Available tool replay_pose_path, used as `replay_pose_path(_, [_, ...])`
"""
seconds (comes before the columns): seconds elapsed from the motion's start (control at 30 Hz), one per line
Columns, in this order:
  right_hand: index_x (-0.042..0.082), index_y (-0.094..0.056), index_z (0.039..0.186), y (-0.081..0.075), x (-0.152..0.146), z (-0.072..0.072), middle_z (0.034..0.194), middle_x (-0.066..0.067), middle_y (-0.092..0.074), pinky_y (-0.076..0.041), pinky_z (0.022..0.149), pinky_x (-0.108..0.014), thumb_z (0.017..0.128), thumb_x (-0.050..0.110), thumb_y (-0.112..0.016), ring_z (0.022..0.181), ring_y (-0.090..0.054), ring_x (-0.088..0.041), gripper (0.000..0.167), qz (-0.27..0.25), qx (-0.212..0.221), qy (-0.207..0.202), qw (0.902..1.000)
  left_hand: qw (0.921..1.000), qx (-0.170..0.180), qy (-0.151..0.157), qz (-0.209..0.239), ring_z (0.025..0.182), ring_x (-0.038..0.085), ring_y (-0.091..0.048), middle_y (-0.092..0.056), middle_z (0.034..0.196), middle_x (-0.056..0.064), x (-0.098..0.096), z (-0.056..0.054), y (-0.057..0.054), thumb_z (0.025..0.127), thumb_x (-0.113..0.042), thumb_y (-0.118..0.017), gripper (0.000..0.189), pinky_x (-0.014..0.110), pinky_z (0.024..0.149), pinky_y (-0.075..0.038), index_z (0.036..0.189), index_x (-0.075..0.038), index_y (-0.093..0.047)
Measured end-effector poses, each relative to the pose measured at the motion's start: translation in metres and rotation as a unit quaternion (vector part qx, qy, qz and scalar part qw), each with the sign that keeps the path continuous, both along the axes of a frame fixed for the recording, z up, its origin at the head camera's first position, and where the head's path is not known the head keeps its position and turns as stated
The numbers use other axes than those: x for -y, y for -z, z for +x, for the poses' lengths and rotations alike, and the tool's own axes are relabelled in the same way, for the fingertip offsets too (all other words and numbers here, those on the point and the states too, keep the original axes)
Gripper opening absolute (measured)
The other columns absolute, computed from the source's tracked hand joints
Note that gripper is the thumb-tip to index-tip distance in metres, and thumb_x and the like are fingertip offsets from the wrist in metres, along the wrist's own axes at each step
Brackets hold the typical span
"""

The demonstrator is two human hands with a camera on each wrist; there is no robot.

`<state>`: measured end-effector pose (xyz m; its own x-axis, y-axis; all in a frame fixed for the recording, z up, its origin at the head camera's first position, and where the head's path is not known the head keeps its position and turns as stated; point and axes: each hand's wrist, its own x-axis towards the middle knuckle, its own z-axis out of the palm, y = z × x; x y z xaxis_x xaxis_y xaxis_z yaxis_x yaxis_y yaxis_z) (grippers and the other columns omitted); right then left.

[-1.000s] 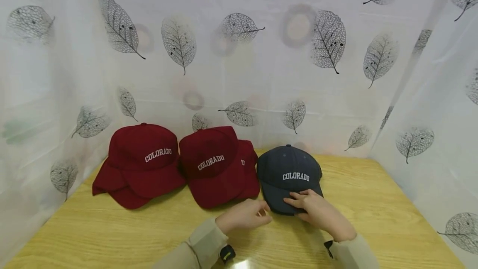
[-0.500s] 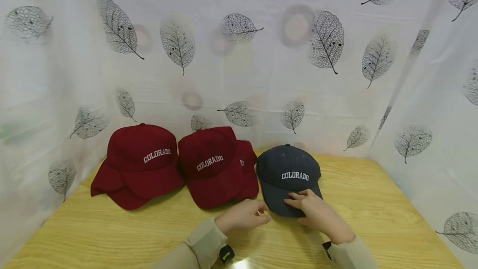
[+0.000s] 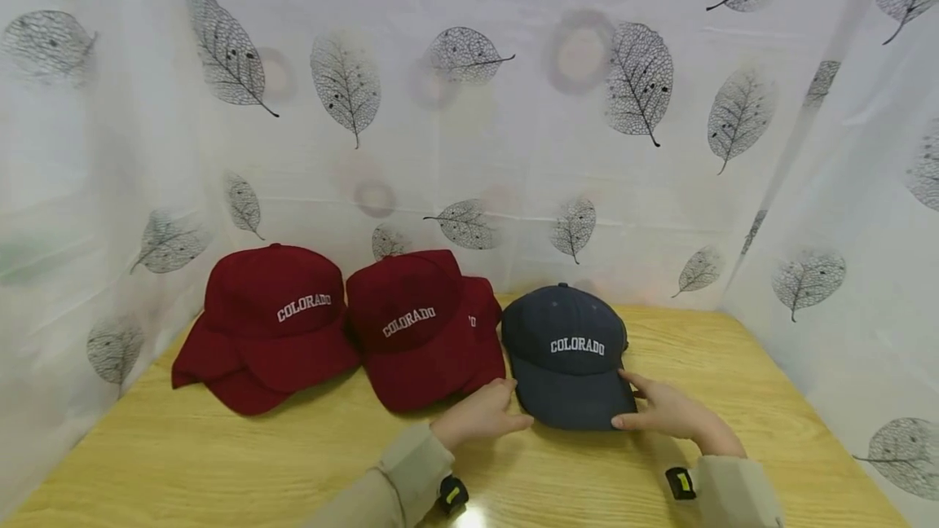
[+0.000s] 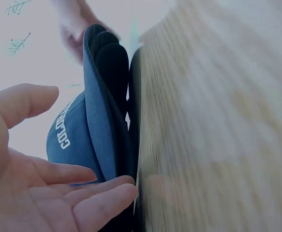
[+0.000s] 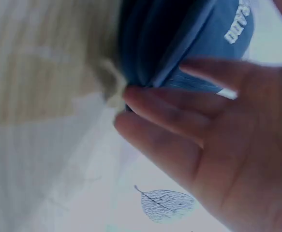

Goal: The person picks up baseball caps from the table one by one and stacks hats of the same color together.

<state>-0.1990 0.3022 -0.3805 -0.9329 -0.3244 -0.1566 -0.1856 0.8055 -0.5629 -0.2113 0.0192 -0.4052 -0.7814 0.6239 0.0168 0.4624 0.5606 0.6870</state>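
Observation:
A navy baseball cap [image 3: 565, 357] lettered COLORADO sits on the table with its brim toward me. The left wrist view shows more than one dark brim layered under the top brim [image 4: 99, 116], so the cap tops a stack. My left hand [image 3: 484, 415] is at the brim's left side, fingers extended along the edge and thumb apart. On the other side, my right hand [image 3: 671, 412] has straight fingers reaching beside the brim, the thumb near its front right corner. In the right wrist view, the fingertips [image 5: 136, 99] come right up to the stacked brims.
Two groups of dark red COLORADO caps stand to the left: one pile [image 3: 275, 320] at the far left, another [image 3: 418, 332] close beside the navy cap. The wooden table [image 3: 293, 471] meets a pale leaf-print curtain [image 3: 477, 129] at the back and sides.
My right hand has slid off the top of the navy brim to its right side. The left hand's fingers have straightened alongside the brim's left edge.

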Motion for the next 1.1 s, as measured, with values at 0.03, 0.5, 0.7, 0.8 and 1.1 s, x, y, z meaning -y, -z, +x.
replay_pose_path(0.03, [-0.015,-0.022,0.132,0.001,-0.002,-0.001,0.123,-0.038,-0.035,-0.036,0.085,-0.052,0.073,0.033,-0.071,0.11,-0.039,-0.048,0.09,-0.011,0.021,-0.01,0.9997,1.0,0.007,-0.004,0.0,0.109,0.026,-0.047,-0.049,0.119,0.024,-0.002,-0.001,0.0,0.079,-0.026,-0.062,0.059,0.03,0.09,-0.038,0.118,0.015,-0.046])
replay_pose_path(0.5, [-0.014,-0.011,0.135,0.011,-0.009,-0.007,0.13,-0.041,-0.02,-0.036,0.087,-0.049,0.071,0.027,-0.074,0.114,-0.034,-0.049,0.099,-0.057,0.037,-0.062,0.9958,0.9962,0.079,-0.032,0.017,0.11,0.029,-0.047,-0.048,0.121,0.022,-0.011,-0.018,0.003,0.076,-0.023,-0.067,0.064,0.036,0.089,-0.038,0.122,0.014,-0.042])
replay_pose_path(0.7, [-0.012,-0.014,0.135,0.012,-0.009,-0.009,0.129,-0.039,-0.025,-0.04,0.085,-0.047,0.071,0.03,-0.074,0.113,-0.036,-0.047,0.098,-0.048,0.03,-0.059,0.9967,0.9922,0.112,-0.036,0.041,0.1,0.027,-0.053,-0.048,0.12,0.023,-0.01,-0.021,0.002,0.077,-0.019,-0.066,0.062,0.038,0.085,-0.041,0.122,0.014,-0.041])
replay_pose_path(0.8, [-0.013,-0.016,0.135,0.013,-0.009,-0.011,0.128,-0.039,-0.028,-0.041,0.083,-0.046,0.07,0.031,-0.074,0.111,-0.039,-0.047,0.097,-0.044,0.024,-0.063,0.9967,0.9929,0.109,-0.034,0.034,0.098,0.026,-0.054,-0.049,0.119,0.023,-0.009,-0.022,0.001,0.077,-0.02,-0.066,0.061,0.038,0.085,-0.041,0.122,0.014,-0.042])
replay_pose_path(1.1, [-0.019,-0.024,0.128,0.011,-0.008,-0.015,0.119,-0.039,-0.038,-0.045,0.079,-0.039,0.069,0.029,-0.075,0.102,-0.05,-0.041,0.093,-0.048,0.004,-0.09,0.9948,0.9924,0.105,-0.043,0.048,0.066,0.019,-0.058,-0.053,0.11,0.024,-0.011,-0.024,0.001,0.077,-0.016,-0.065,0.055,0.034,0.074,-0.046,0.117,0.016,-0.045])
